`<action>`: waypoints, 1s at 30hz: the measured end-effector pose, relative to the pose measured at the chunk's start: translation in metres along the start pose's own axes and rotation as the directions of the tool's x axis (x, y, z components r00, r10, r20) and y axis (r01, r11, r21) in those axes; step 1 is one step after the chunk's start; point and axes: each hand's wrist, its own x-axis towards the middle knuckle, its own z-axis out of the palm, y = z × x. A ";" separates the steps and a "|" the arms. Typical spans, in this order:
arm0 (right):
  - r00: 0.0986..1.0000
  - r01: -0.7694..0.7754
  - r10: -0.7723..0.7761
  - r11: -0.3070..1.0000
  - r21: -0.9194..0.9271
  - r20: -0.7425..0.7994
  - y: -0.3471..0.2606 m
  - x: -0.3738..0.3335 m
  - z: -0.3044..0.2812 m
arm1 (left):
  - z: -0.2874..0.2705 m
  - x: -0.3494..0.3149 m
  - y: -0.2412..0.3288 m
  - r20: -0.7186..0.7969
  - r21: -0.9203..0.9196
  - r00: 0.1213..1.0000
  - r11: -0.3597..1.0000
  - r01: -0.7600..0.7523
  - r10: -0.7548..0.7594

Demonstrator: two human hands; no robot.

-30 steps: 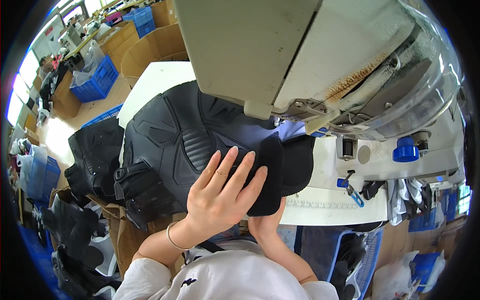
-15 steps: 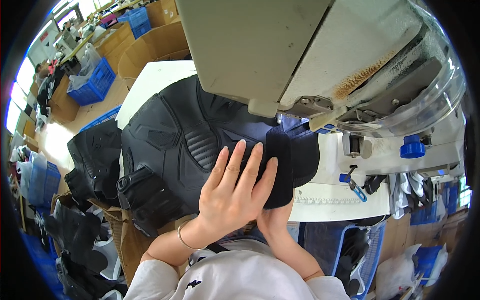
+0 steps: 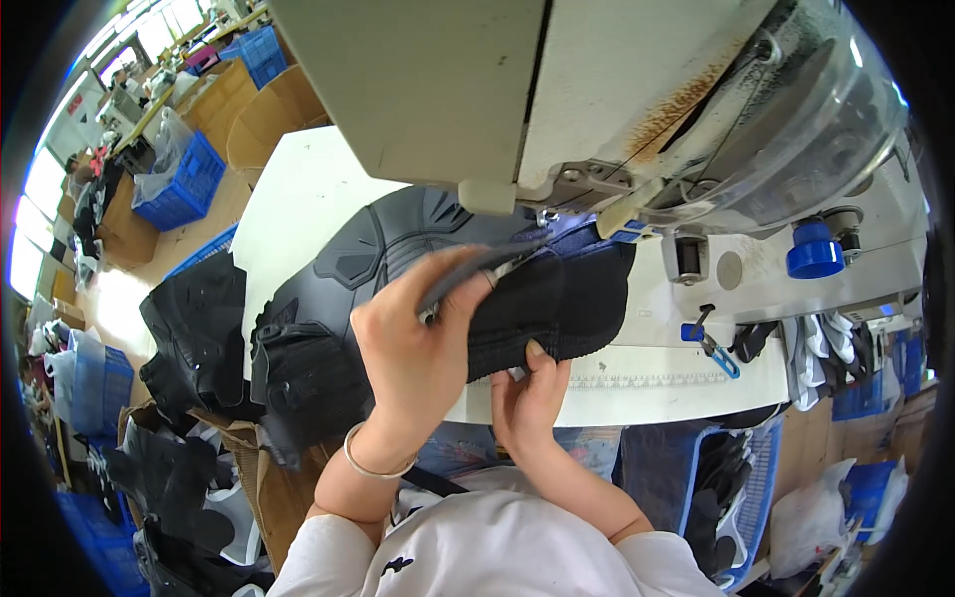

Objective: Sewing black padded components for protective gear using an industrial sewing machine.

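A moulded black padded panel point(image 3: 343, 274) lies on the white sewing machine table, its right-hand strap end point(image 3: 587, 303) beneath the sewing head. My left hand point(image 3: 413, 323) is raised over the panel, closed around a dark tool with a metal tip that looks like thread snips point(image 3: 473, 267). Motion blurs its outline, and its tip points toward the needle area. At the panel's near edge, my right hand point(image 3: 532, 393) pinches the black material between thumb and fingers. The needle itself is hard to make out.
The sewing machine point(image 3: 438, 90) overhangs the work. Blue-handled snips point(image 3: 718, 356) lie on the table point(image 3: 657, 398) at right. Another black moulded piece point(image 3: 199, 328) hangs at the left edge. Below are a carton point(image 3: 261, 488) and a blue crate point(image 3: 761, 488) of parts.
My left hand has gone from lying flat on the panel to gripping the dark tool above it. The right hand now shows, pinching the near edge. The panel has shifted and turned slightly.
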 end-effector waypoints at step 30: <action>0.958 -0.044 0.038 0.999 0.014 0.283 0.013 -0.028 0.013 | -0.006 -0.005 -0.039 0.445 0.470 0.464 0.241 -0.849 0.766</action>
